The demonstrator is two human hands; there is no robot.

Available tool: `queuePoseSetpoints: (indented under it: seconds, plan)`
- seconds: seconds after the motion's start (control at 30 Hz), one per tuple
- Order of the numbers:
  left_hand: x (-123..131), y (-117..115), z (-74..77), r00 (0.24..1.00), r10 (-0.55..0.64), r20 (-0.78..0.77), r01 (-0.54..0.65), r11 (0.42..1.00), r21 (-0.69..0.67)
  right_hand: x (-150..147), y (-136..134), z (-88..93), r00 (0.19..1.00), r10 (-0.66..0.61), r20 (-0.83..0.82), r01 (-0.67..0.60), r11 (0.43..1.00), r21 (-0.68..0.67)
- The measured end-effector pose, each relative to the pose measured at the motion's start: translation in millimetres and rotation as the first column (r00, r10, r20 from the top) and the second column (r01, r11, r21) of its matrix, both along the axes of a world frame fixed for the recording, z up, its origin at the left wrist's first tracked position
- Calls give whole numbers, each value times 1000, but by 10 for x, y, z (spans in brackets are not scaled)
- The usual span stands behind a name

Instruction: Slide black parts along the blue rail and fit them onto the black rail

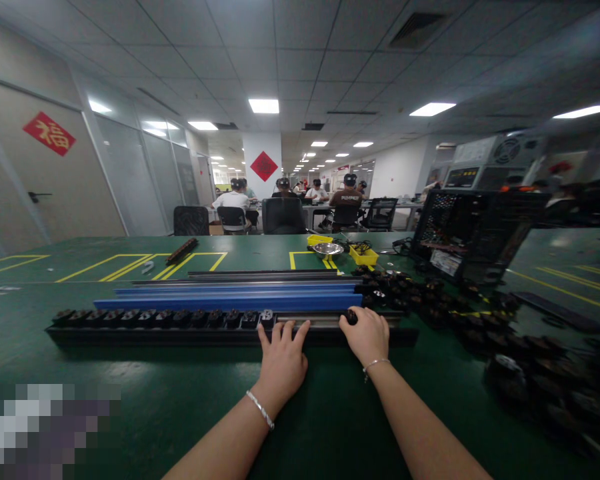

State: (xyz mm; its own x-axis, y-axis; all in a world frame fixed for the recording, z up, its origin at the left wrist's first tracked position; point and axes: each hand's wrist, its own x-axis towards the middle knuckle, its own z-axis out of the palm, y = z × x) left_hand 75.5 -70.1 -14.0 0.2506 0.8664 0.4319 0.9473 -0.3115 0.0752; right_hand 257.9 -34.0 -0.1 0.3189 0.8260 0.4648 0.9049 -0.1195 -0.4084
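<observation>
A long black track (155, 337) lies across the green table in front of me. Along its left part sits a row of several black socket modules (199, 317); the rightmost module (266, 316) looks lighter on top. My left hand (283, 363) rests on the track with fingers spread, its index finger close to that last module. Farther right, my right hand (371, 337) pinches a small black socket module (351, 316) over the track. Whether this module is seated in the track cannot be made out.
Blue rails (230, 301) lie just behind the track. Loose black modules (480, 323) are heaped at the right, near an open computer case (473, 230). A metal bowl (329, 249) and yellow bins (364, 255) stand farther back. A brown-black strip (182, 251) lies at the far left.
</observation>
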Motion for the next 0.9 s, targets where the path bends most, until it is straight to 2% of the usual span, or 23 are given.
queuePoseSetpoints:
  seconds: [0.9]
  plan:
    - [0, -7, 25, 1000, 2, -12, -2, 1000, -24, 53, -12, 28, 999, -8, -42, 7, 1000, -19]
